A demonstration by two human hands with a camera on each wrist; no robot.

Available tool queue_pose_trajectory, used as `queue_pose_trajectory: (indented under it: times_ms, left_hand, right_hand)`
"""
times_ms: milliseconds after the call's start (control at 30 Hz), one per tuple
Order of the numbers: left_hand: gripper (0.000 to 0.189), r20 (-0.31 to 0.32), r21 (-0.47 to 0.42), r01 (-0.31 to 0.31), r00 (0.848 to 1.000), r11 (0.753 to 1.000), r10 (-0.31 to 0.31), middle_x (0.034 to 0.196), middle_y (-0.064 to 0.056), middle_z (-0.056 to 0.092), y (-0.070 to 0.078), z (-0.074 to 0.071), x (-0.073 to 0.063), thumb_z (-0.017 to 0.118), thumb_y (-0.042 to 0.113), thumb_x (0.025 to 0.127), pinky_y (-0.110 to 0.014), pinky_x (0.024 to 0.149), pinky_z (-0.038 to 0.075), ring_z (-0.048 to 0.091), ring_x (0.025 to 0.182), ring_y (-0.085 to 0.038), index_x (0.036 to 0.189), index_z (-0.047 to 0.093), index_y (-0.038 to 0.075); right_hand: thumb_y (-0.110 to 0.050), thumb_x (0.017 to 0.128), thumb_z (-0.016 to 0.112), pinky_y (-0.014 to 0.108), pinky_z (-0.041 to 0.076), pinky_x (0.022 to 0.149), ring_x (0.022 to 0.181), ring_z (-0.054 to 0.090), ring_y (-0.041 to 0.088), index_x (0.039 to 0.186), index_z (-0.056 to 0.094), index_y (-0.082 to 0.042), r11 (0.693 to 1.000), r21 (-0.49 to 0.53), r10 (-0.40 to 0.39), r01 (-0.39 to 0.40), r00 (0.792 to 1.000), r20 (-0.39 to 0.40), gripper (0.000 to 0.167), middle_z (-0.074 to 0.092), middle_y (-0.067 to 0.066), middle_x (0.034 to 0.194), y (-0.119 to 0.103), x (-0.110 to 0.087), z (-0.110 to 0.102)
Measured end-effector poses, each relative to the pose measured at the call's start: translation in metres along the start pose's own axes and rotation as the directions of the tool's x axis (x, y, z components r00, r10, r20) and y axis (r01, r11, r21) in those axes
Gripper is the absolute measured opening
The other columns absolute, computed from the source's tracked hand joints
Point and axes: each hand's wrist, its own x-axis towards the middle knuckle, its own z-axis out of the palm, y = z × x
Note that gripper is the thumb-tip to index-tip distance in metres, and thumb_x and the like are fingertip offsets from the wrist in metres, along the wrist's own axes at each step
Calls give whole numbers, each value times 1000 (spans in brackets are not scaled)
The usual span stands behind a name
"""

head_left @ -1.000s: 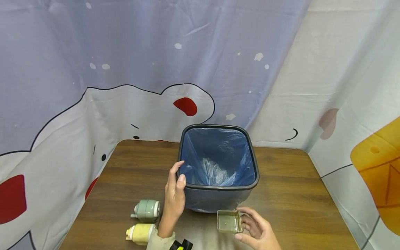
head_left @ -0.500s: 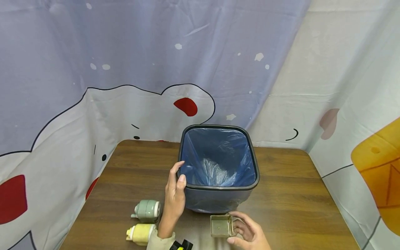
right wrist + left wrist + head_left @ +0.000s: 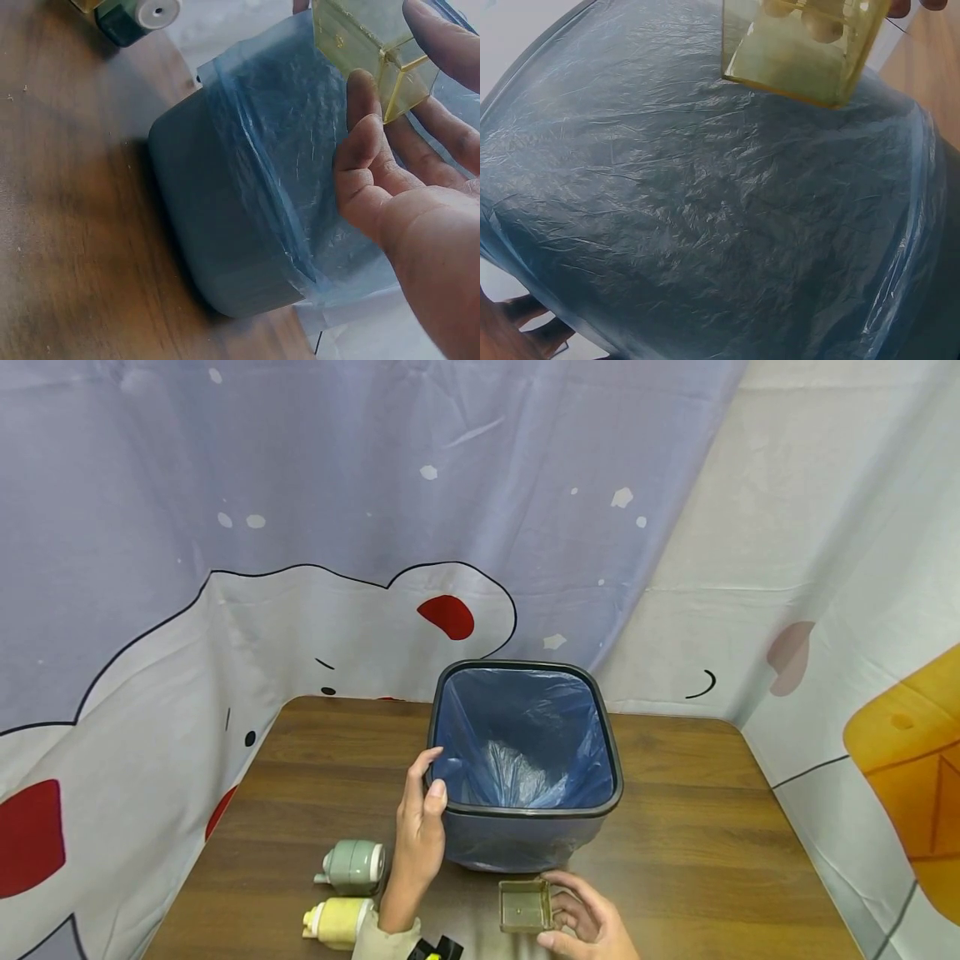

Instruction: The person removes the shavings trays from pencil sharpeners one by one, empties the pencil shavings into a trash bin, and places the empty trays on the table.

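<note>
A dark trash bin (image 3: 517, 847), lined with a thin blue plastic bag (image 3: 517, 768), stands upright on the wooden table. My left hand (image 3: 420, 831) holds its rim at the front left corner, with the thumb and a finger at the edge. In front of the bin, my right hand (image 3: 588, 920) grips a small square box (image 3: 525, 906) of see-through yellow-green plastic by its right side. The box's open side faces up in the head view, and no contents show inside. In the right wrist view, fingers and thumb hold the box (image 3: 360, 37) close to the bag-covered bin wall (image 3: 217, 202).
Two small bottle-shaped things, one green (image 3: 351, 866) and one yellow (image 3: 339, 921), lie on their sides to the left of my left forearm. The wooden table (image 3: 697, 843) extends on both sides of the bin. Printed curtains (image 3: 337, 485) hang behind and beside it.
My right hand has carried the plastic box to the left and slightly toward me, the motion slowing over the last half second. The left hand and the bin have stayed in place.
</note>
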Motion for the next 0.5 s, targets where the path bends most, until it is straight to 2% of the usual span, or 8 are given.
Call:
queue_pose_trajectory:
  times_ms: [233,500]
  left_hand:
    - [38,-3,-7,-12,1000,1000,12,63,10,28,-1,0,0,35,24,98,-24,46,28,26,53,-3,135,40,17]
    - [38,2,-11,-7,1000,1000,7,63,10,27,-1,0,-1,34,27,99,-24,46,27,26,52,-3,135,39,18]
  right_hand:
    - [19,76,57,28,50,75,97,59,15,128,29,20,999,4,45,-45,999,-8,59,54,34,99,4,-2,1]
    - [14,76,61,26,50,76,95,60,13,126,31,20,993,10,119,-118,991,-55,59,49,42,93,14,-6,2]
